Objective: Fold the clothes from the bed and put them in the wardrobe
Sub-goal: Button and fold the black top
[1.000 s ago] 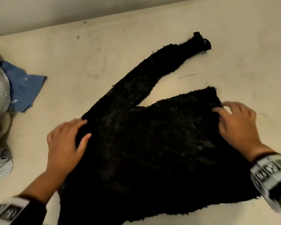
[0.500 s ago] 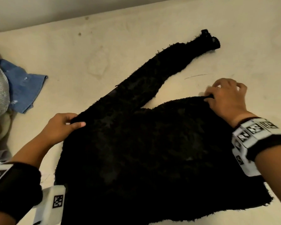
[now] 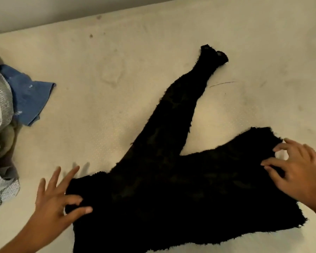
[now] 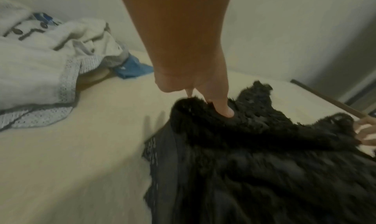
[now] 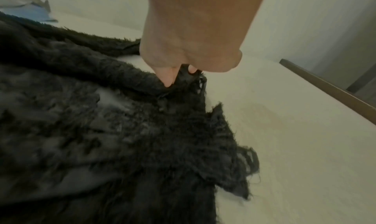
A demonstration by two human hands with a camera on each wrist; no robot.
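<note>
Black sweater (image 3: 181,189): shaggy matt knit; bed (image 3: 135,70): matt, dotted cloth; blue denim (image 3: 28,99).

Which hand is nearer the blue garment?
Left. The left hand rests on the black sweater's edge nearest the blue garment; the right hand is at the far edge.

Fuzzy black sweater (image 3: 181,189) lies flat on bed (image 3: 117,70) — one sleeve outstretched; unfolded.
</note>
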